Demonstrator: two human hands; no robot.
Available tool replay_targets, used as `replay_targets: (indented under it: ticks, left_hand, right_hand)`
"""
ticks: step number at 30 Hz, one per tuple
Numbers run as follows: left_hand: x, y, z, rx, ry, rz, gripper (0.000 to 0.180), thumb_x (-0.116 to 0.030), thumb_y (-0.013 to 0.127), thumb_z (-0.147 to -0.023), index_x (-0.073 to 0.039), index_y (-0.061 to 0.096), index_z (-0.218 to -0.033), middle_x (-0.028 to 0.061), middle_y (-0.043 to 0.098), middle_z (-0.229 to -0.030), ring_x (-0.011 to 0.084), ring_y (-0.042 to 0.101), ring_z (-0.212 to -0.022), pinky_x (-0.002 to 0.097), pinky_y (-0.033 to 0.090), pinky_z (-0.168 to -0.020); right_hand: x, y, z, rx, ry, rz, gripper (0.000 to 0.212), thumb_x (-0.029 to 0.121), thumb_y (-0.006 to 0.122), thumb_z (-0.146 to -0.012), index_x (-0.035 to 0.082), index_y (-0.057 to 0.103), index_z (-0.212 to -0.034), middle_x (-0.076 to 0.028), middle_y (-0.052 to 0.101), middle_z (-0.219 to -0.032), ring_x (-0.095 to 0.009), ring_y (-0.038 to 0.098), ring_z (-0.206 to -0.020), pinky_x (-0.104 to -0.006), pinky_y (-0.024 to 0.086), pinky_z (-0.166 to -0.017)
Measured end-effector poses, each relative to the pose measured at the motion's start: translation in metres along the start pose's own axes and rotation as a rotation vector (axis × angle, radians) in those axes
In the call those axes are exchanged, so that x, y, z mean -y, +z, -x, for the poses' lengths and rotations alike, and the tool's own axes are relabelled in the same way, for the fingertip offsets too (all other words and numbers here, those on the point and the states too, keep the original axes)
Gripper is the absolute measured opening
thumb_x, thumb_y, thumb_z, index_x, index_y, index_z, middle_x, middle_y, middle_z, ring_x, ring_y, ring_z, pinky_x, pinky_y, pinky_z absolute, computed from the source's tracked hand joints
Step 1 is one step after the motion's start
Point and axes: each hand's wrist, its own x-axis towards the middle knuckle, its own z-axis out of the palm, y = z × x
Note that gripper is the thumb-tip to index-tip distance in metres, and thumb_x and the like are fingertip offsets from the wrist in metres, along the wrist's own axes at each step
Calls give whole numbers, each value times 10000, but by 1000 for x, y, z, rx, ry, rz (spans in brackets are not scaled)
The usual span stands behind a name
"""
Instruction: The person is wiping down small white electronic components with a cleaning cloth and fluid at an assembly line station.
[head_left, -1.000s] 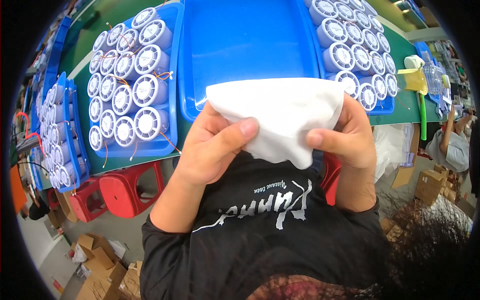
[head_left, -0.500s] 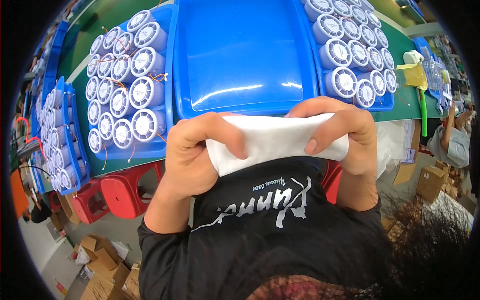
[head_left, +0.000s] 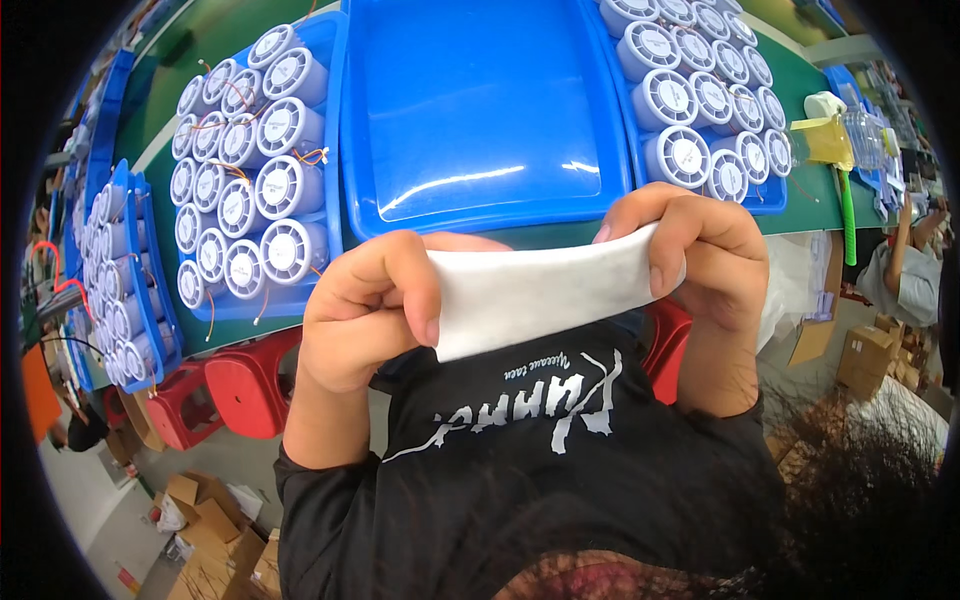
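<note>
A folded white cloth [head_left: 545, 295] is stretched between my two hands, in front of my chest and just short of the table edge. My left hand [head_left: 370, 305] pinches its left end, thumb and forefinger in front. At the other end my right hand [head_left: 700, 250] grips the cloth, its fingers curled over the upper corner and side. Faint grey smudges show on the cloth's face. Beyond it lies a blue plastic tray [head_left: 480, 205] with a glossy flat bottom and nothing in it.
Left and right of the blue tray, more trays hold rows of white round fan-like units [head_left: 283, 185] with thin orange wires. A yellow spray bottle with a green handle [head_left: 847, 215] hangs at the table's right. Red stools [head_left: 245, 390] and cardboard boxes [head_left: 205, 510] stand below.
My hands have moved slightly apart, drawing the cloth longer and flatter. Both thumbs have shifted from the cloth's middle toward its ends.
</note>
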Motion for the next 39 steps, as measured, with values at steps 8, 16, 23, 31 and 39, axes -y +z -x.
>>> replay_targets:
  ticks: [8,16,23,31,39]
  left_hand:
    - [-8,-2,-15,169,-390,281,688,-245,666,-838,55,313,-1347,245,637,-1103,259,652,-981,320,502,-855]
    - [23,42,-42,232,-493,-173,391,-6,535,-910,20,441,-1289,112,637,-1119,151,615,-1000,293,487,-845]
    - [29,26,-45,-142,-399,246,536,15,517,-917,1,292,-1404,262,614,-1170,385,657,-1006,486,543,-877]
    - [23,18,-54,-304,-279,199,477,-127,437,-978,-35,289,-1422,267,533,-1295,409,620,-1072,490,525,-908]
    - [19,9,-48,-422,-220,194,406,-254,366,-1040,-43,355,-1387,235,571,-1241,369,653,-987,460,550,-856]
  right_hand:
    - [17,9,-5,15,98,45,160,85,684,-783,-37,662,-885,-174,652,-1000,-208,622,-898,-276,463,-776]
    - [34,7,-4,42,-21,593,119,-56,661,-776,1,643,-878,-130,639,-992,-209,618,-912,-285,476,-775]
    - [78,-109,75,-1203,-626,656,157,54,623,-902,-16,593,-1039,-69,638,-971,-133,612,-884,-272,492,-795]
    - [34,-191,57,-1081,-35,650,734,237,798,-788,15,408,-1368,-89,535,-1283,-193,491,-1195,-324,320,-1048]
    - [106,-102,7,-805,-26,1110,568,158,785,-766,28,518,-1250,-86,625,-1128,-184,604,-1027,-320,465,-907]
